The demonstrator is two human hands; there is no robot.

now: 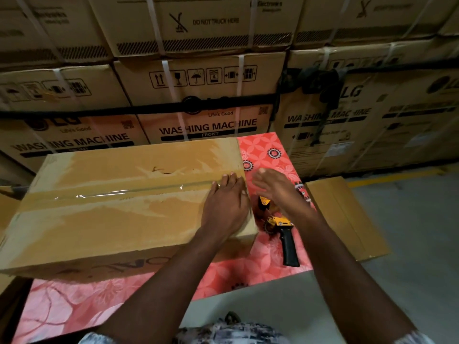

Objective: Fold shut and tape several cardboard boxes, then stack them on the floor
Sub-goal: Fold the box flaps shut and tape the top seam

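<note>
Box (119, 207) at tabletop (263, 150) left edge; left hand (226, 202), grip wide, flattens tape (124, 192) end. Right hand (275, 187) wide, empty, over dispenser (285, 229). Advisable: press firmly over the box edge, avoiding wrinkles.

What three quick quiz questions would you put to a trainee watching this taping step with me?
1. True or false: the right hand grips the tape dispenser.
2. The left hand rests flat on: A) the box, B) the dispenser, C) the floor.
3. Fill in: the strip of clear tape runs along the box's top ____.

Key: 1 false, the dispenser lies on the table under the open hand; 2 A; 3 seam.
</note>
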